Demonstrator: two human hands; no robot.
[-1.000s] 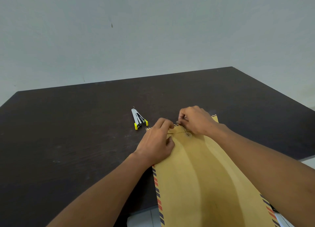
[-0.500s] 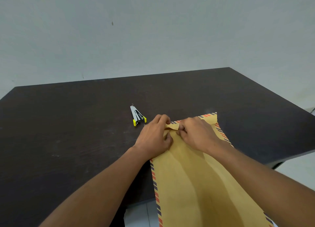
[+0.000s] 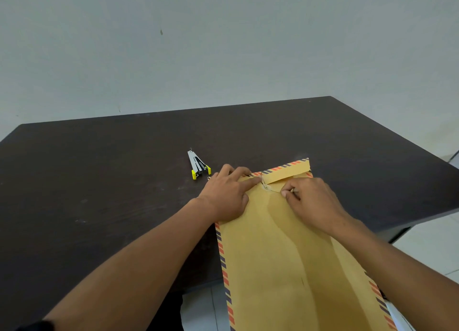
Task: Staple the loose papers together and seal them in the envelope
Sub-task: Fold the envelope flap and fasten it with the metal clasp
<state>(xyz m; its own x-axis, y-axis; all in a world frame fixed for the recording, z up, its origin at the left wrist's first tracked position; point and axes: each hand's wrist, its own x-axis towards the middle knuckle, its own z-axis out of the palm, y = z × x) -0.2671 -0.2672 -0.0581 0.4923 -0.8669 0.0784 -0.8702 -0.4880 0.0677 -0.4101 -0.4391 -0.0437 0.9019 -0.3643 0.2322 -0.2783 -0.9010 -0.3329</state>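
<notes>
While the brown envelope lies flat on the dark table, it runs from the middle of the frame down to the lower right, where its near end hangs past the table's edge. Both hands are at its far end. The flap, edged in red and blue stripes, is folded down over the envelope's mouth, right of centre.

The left hand rests on the envelope's upper left corner with its fingers straight. Its index finger reaches right and presses its tip on the left end of the flap, gripping nothing. Just below that fingertip a small round fastener sits on the envelope's face. A thin string runs in a straight line from the fastener rightward to the right hand. That hand's thumb and forefinger pinch the string's end, its other fingers are curled, and it lies on the envelope just below the flap.

A small silver stapler with yellow ends lies on the table to the upper left of the left hand, near it but apart. A pale wall fills the upper half of the frame, and light floor tiles show at bottom centre.
</notes>
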